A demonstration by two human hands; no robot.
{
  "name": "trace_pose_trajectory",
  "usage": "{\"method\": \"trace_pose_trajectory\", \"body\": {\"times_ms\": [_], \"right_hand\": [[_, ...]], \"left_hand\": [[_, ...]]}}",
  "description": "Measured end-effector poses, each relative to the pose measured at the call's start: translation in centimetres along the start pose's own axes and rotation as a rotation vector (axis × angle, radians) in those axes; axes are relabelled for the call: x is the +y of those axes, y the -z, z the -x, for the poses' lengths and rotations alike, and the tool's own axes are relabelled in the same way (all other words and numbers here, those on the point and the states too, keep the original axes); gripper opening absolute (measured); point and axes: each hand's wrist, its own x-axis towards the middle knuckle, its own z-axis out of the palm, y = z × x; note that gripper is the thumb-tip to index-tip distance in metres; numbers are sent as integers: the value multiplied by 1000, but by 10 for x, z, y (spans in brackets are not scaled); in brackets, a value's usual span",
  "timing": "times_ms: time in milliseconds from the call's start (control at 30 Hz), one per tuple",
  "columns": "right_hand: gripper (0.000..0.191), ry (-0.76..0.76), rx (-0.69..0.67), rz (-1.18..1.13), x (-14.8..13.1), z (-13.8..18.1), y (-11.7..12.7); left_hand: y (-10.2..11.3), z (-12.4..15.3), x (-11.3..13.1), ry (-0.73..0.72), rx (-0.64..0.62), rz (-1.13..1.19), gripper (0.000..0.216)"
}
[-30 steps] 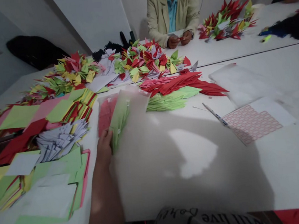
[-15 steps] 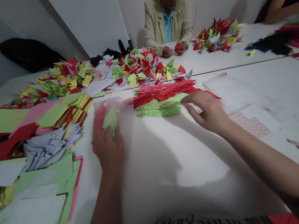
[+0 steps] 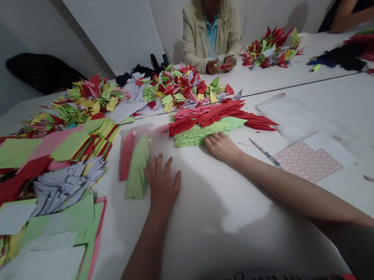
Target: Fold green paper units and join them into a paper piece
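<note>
Folded papers [image 3: 191,136] on the table [image 3: 198,229], right of bagged papers [image 3: 138,168] (pen [image 3: 265,153] further right)

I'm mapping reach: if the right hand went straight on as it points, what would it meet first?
The right hand would likely first meet the green folded stack just beyond it; whether they touch now is unclear.

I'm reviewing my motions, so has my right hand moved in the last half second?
Yes. Judged against the red-patterned sheet, the right hand has shifted left, farther from it, to the near edge of the green folded papers.
</note>
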Motion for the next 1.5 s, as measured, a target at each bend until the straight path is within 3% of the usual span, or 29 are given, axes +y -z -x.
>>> {"method": "trace_pose_trajectory", "body": {"times_ms": [233,333,400,500,567,667,733,767,800,867,933,1100,1267,1367,1500], "right_hand": [[34,-4,77,-91,23,7,55],[34,102,-25,-351,27,18,83],[35,132,-98,-446,25,25,99],[35,199,-165,-557,18,33,115],[33,226,-85,-590,14,36,119],[33,37,355,-672,10,39,108],[32,-258,732,-851,8,42,87],[32,-394,836,-955,6,45,74],[33,-487,833,-1060,3,47,61],[38,-592,640,-1295,-6,54,36],[42,-602,448,-1484,-17,59,19],[43,-559,212,-1505,-33,64,1],[31,-553,160,-1475,-31,63,-10],[26,-507,249,-1344,-32,66,-12],[23,-390,371,-1079,-36,73,-10]], "left_hand": [[3,0,1,-72,217,325,61],[10,1,8,-13,203,590,53],[17,2,18,42,64,820,46],[28,2,36,47,-374,986,40],[33,3,47,67,-592,1032,35],[33,0,57,230,-767,1361,36],[28,-5,60,331,-807,1622,42],[24,-8,61,357,-805,1723,44],[18,-12,62,367,-797,1803,46],[4,-20,66,366,-763,1925,48],[-12,-28,71,384,-682,1988,51],[-40,-36,86,430,-391,1924,59],[-45,-32,86,404,-360,1852,53],[-49,-31,85,332,-387,1860,51],[-51,-30,85,239,-364,1798,63]]}}
